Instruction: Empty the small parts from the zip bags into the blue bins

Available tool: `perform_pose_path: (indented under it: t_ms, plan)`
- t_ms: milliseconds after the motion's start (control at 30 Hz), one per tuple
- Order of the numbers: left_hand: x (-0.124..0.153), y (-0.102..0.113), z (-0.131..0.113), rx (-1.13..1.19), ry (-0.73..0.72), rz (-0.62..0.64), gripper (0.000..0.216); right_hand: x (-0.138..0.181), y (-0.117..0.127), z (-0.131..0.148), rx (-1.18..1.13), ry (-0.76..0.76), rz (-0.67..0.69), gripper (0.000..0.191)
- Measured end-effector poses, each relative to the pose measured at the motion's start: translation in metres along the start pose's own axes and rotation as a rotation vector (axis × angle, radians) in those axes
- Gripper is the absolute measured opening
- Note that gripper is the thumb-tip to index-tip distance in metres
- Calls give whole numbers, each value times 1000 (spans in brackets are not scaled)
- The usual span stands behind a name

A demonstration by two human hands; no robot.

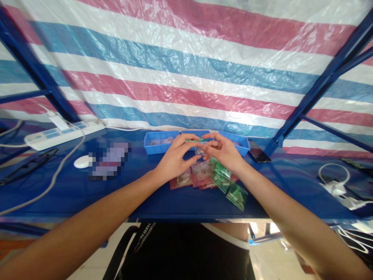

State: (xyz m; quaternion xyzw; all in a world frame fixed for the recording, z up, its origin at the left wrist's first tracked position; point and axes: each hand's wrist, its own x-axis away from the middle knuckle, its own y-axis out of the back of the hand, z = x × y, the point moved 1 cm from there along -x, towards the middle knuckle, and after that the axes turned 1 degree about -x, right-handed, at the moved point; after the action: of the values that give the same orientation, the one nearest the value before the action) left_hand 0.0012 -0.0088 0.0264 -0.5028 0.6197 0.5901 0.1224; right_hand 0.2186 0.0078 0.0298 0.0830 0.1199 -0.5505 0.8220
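My left hand (175, 157) and my right hand (223, 151) meet above the blue table (186, 202), fingertips pinched together on a small clear bag with a green strip (199, 146). Beneath the hands lies a loose pile of small bags: red ones (190, 177) to the left and green ones (233, 186) trailing to the right toward the table's front edge. Two shallow blue trays stand just behind the hands, the left tray (160, 142) holding a few clear bags and the right tray (240, 142) partly hidden by my right hand.
A white power strip (58, 134) with cables lies at the back left, a white mouse (82, 161) beside a blurred patch. A dark phone (258, 153) rests right of the trays. White charger and cable (335, 186) sit far right. Blue frame posts flank the table; a striped tarp hangs behind.
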Motion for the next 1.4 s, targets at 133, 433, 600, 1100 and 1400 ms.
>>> perform_pose_path:
  t_ms: [133,433,600,1100,1400]
  plan:
    - [-1,3,-1,2,19,-47,18,1,0,2,-14,-24,43,53]
    - [1,2,-1,99,307,-87,24,0,4,1,121,29,-40,45]
    - [2,-3,2,289,331,-91,37,1,2,-2,204,111,-20,41]
    - [1,-4,0,282,259,-5,58,-3,2,-5,29,26,-5,43]
    - [0,4,-1,-80,-28,-68,21,-2,2,-2,-43,-26,28,45]
